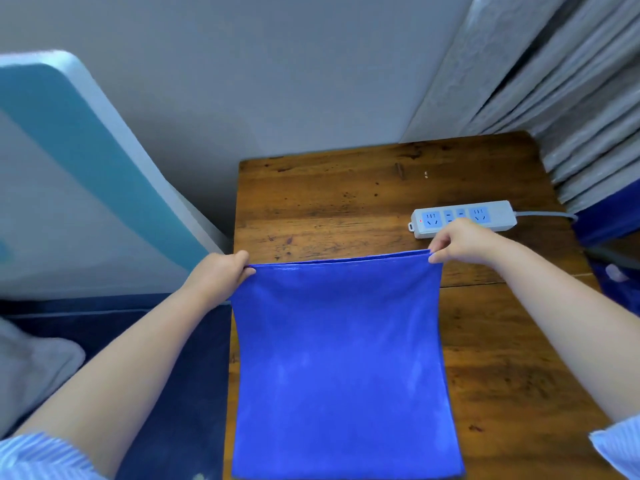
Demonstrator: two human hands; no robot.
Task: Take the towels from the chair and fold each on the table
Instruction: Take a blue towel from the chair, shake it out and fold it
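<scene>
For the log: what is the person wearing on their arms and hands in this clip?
Both hands are bare: no gloves, rings or watch show on the left hand or the right hand. The forearms are uncovered too. Light blue-and-white striped sleeves, apparently pushed up, show only at the bottom corners: the left sleeve and the right sleeve.

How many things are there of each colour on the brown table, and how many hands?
Blue: 1, the blue towel held up over the table
White: 1, the power strip
Hands: 2, the left hand and the right hand, each pinching a top corner of the towel
Total: 4
</scene>
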